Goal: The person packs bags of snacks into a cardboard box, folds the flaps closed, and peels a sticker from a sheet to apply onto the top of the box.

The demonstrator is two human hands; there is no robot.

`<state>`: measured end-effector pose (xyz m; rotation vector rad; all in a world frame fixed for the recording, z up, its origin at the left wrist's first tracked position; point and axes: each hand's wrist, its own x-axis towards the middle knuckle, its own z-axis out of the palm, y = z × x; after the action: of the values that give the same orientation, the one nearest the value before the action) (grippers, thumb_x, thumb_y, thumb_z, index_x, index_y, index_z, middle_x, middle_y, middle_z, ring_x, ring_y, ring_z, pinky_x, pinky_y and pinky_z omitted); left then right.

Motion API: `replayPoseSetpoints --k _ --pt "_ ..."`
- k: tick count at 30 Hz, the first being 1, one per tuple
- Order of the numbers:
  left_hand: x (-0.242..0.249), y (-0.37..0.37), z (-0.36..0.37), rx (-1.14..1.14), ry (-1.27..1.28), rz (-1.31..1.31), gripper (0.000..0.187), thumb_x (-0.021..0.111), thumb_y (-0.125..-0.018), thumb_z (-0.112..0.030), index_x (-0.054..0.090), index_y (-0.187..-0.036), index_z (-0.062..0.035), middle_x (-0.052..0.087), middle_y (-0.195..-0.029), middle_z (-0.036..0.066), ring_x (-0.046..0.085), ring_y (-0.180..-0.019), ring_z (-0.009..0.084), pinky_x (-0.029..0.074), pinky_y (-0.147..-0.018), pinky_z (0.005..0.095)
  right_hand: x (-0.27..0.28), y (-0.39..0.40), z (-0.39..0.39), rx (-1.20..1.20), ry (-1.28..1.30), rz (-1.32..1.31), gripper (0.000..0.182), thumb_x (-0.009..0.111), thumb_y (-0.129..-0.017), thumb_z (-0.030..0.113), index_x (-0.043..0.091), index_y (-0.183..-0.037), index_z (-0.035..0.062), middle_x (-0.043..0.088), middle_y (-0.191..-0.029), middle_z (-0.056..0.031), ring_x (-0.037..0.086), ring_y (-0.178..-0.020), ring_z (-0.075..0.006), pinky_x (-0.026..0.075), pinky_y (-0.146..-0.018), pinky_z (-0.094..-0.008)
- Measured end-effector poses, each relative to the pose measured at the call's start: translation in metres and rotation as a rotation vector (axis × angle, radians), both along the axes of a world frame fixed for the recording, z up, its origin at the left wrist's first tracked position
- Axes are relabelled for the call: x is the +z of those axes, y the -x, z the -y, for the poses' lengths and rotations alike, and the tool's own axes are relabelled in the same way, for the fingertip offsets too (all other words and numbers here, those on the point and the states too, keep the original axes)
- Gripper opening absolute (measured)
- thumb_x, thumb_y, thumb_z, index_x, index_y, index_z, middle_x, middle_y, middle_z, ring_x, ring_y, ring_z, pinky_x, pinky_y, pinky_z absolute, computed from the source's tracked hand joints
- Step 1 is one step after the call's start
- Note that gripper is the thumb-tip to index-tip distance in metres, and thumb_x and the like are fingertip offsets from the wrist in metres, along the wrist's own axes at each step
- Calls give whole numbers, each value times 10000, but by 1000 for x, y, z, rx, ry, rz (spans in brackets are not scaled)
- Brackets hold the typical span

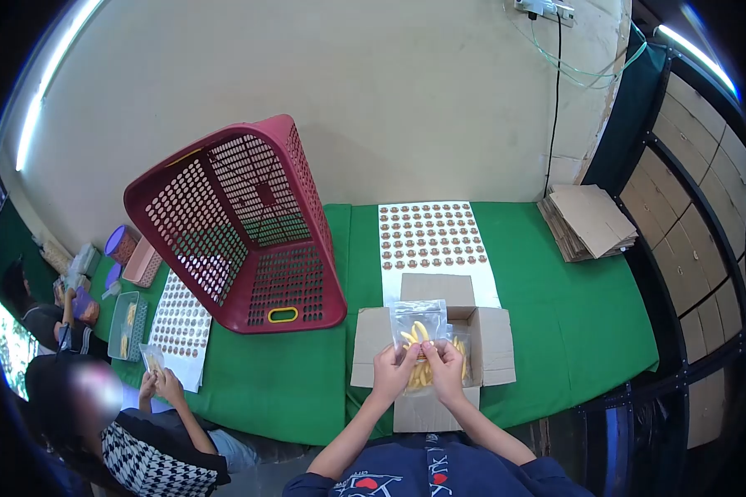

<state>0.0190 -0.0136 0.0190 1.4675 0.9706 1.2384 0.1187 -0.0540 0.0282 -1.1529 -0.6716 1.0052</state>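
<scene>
A clear plastic bag (417, 323) with yellow, finger-shaped pieces is held up over an open cardboard box (497, 346). My left hand (395, 370) pinches the bag on its left side, and my right hand (445, 368) pinches it on the right, with the thumbs close together at the middle. Inside the box, partly hidden behind my hands, another clear bag (462, 346) of yellow pieces shows. The box flaps are folded outward.
Sticker sheets (433, 240) lie behind the box on the green cloth (555, 331). A large red basket (307, 199) stands tilted to the left. Flattened cardboard (593, 219) is stacked right. At left, a co-worker (153, 439) holds a bag beside a green basket (128, 327); another person sits beyond.
</scene>
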Motion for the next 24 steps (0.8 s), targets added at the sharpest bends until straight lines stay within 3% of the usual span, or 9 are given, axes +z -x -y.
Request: replayPoseSetpoints --k 6,8,12,15,18,20,24 --pt "12 3 3 0 -83 -53 207 608 -830 -157 579 -759 35 474 -557 11 381 -496 40 305 -429 244 2 2 0 -10 -41 24 116 579 -864 124 580 -806 23 575 -740 18 499 -656 -22 402 -583 -182" --pt "-3 10 -4 -73 40 -115 223 605 -833 -174 576 -746 30 467 -544 10 379 -493 42 297 -427 242 3 1 1 3 -29 53 118 576 -866 126 579 -811 22 578 -743 17 501 -655 -22 402 -584 -182" --pt "20 14 -5 -139 104 -186 253 602 -839 -209 584 -737 22 462 -528 5 376 -493 40 287 -424 239 4 -1 2 34 -49 95 114 574 -867 128 575 -842 17 565 -744 24 480 -652 -11 385 -572 -170" --pt "-5 9 -9 -47 -15 -100 254 602 -842 -220 601 -755 19 469 -538 -7 376 -501 32 293 -426 242 4 0 1 40 -61 95 118 579 -865 129 576 -881 12 547 -736 36 458 -641 -5 368 -561 -164" --pt "-10 7 -9 -13 28 35 261 597 -848 -229 606 -757 16 481 -551 -7 381 -501 35 303 -431 242 14 -2 4 100 -52 124 144 591 -857 130 570 -924 4 554 -768 25 475 -664 -15 385 -585 -172" --pt "-11 9 -9 -52 38 -1 252 591 -852 -227 612 -776 12 491 -563 -10 384 -508 35 306 -436 239 12 -9 7 175 -9 173 186 602 -850 135 559 -962 -7 591 -838 -11 530 -727 -35 429 -638 -190" --pt "-8 17 -12 -121 97 -108 232 574 -867 -223 613 -859 6 558 -657 -11 458 -572 35 369 -495 218 14 -10 7 222 -49 94 183 623 -833 128 571 -954 1 565 -792 21 495 -697 -25 400 -623 -171"
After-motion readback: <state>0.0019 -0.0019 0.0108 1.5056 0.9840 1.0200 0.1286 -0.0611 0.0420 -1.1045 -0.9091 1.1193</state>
